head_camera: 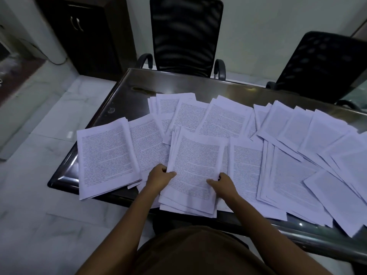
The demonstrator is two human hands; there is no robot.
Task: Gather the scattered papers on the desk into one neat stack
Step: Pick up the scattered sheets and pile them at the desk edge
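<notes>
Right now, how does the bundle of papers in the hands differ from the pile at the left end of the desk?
The held bundle is gripped near its lower end by the left hand and the right hand; the left pile lies untouched on the desk. The held bundle's sheets are staggered, with edges stepping out at the bottom; the left pile looks nearly squared. Both are white pages of printed text, face up.

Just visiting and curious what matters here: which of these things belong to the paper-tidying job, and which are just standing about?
Part of the job: the paper bundle, gripped by the left hand and right hand; the scattered papers spread over the desk.

Just there: mesh office chair, second chair, dark cabinet.
</notes>
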